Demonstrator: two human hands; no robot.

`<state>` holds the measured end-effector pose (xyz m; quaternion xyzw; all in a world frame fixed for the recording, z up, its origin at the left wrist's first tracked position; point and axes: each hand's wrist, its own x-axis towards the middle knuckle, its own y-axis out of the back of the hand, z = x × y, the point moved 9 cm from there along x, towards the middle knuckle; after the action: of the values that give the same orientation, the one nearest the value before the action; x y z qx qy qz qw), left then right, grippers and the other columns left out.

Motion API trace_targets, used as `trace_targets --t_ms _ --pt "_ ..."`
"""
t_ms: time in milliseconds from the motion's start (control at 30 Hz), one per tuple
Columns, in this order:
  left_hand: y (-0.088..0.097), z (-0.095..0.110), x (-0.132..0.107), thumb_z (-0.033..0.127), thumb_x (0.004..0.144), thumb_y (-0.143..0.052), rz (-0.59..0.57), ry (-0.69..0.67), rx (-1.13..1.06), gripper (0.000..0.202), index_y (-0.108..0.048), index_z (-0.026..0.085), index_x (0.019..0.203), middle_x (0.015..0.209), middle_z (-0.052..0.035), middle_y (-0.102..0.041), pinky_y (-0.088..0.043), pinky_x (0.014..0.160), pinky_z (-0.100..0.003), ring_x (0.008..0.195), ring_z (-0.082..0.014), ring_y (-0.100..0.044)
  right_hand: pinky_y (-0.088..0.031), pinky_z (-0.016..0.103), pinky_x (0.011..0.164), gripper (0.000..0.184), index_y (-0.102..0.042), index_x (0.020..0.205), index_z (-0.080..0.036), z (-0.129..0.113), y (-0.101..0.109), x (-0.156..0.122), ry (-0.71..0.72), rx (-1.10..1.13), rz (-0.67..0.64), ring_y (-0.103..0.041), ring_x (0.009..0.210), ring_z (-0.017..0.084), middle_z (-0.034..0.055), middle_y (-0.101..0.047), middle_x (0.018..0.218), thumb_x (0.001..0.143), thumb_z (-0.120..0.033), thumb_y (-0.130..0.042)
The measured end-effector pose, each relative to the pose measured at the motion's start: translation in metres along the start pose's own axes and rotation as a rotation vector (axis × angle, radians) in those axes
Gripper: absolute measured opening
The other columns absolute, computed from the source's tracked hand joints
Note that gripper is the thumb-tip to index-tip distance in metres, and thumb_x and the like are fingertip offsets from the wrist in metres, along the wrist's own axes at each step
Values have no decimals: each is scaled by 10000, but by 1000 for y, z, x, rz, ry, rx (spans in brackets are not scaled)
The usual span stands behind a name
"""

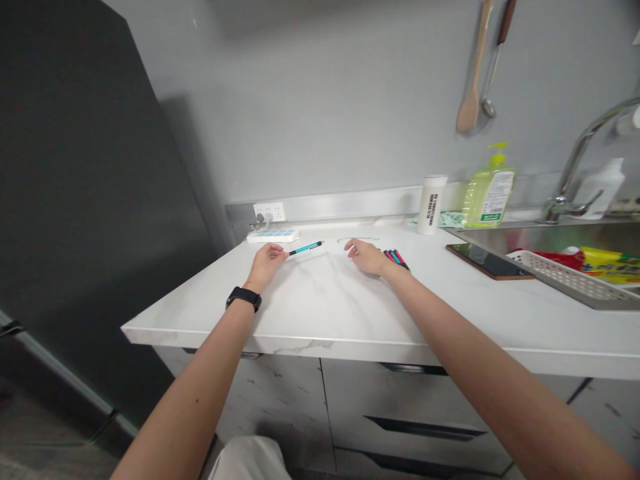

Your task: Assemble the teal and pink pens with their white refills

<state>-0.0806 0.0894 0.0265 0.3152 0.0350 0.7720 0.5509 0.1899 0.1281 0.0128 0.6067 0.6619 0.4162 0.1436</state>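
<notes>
A teal pen [306, 248] is gripped in the left hand [265, 261], the fingers closed around one end of its barrel, as both hands are seen resting low over a white marble-patterned bench [340, 313]. The free end of the pen is pointed toward the right hand [367, 257], which is held half open with its fingers lightly curled and nothing in its grasp. A small bunch of coloured markers [395, 259] is seen just beside the right hand. A black wristwatch [243, 299] is worn on the left wrist. A thin, dark strand [357, 239] is laid on the bench beyond the hands, and a white power strip [273, 236] is placed near the wall. To the right, a white cylindrical container [431, 205] and a bottle of green liquid soap [490, 193] are stood behind a dark tablet or phone [487, 261], beside a steel sink [550, 239]. A white plastic basket [570, 278] is set at the sink's edge, below a wooden spatula [473, 73] hung on the wall.
</notes>
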Motion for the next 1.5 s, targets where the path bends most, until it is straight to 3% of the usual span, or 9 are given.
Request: trace_targets --t_ms 67,200,400,500,633,833,1000,1267,1500 --pt "-17 5 -3 385 645 -706 -125 0 -223 360 -556 170 892 824 -37 -655 -439 689 -278 792 -181 -643 -448 220 683 233 -552 1071 -199 -5 -5 -1 -26 206 -10 -624 790 132 57 -682 994 848 -154 -504" --pt "-40 10 -13 386 589 -774 -313 50 -417 382 -600 154 837 782 -27 -643 -403 634 -248 754 -161 -642 -384 188 494 172 -493 1003 -192 -22 -34 -7 -99 637 -243 -624 628 123 57 -691 828 938 -297 -373" --pt "-46 3 -18 345 561 -808 -399 124 -473 336 -616 144 749 752 -29 -654 -398 632 -239 732 -132 -613 -345 204 422 420 -526 880 -179 -32 -48 -18 -181 928 -379 -518 446 128 40 -620 554 938 -525 -294" --pt "-47 3 -20 337 565 -806 -409 145 -494 328 -622 137 750 746 -36 -663 -411 656 -240 732 -124 -604 -354 191 431 333 -556 840 -161 -34 -45 -20 -166 996 -370 -491 446 103 28 -599 558 928 -439 -396" --pt "-44 14 -21 252 517 -832 -384 91 -492 346 -634 136 776 793 -8 -647 -418 672 -228 695 -85 -573 -305 174 400 123 -562 790 -150 -33 -44 -20 -145 986 -347 -449 438 74 -1 -552 556 865 -163 -465" --pt "-41 5 -19 323 640 -767 -340 141 -468 282 -637 120 788 701 -35 -656 -403 587 -225 624 -98 -587 -289 174 393 130 -587 843 -141 -27 -52 -20 -155 914 -390 -434 434 63 -6 -533 578 878 -158 -463" --pt "-44 1 -17 248 687 -743 -354 125 -423 219 -603 128 804 697 -23 -651 -377 520 -204 590 -97 -615 -317 173 412 48 -614 859 -152 -27 -47 -19 -60 826 -373 -474 481 62 -6 -589 631 811 -156 -615" --pt "-51 2 -15 134 806 -617 -394 75 -325 55 -567 117 796 681 -19 -644 -362 459 -186 572 -93 -627 -355 161 428 73 -636 808 -126 -22 -39 -15 -73 678 -268 -593 573 82 51 -686 724 770 -66 -623" --pt "-50 1 -9 303 883 -551 -347 73 -192 306 -533 133 629 504 14 -560 -324 430 -192 421 -55 -493 -397 177 444 182 -617 794 -141 -23 -39 -13 -12 603 -247 -577 523 87 7 -642 625 672 -27 -689"
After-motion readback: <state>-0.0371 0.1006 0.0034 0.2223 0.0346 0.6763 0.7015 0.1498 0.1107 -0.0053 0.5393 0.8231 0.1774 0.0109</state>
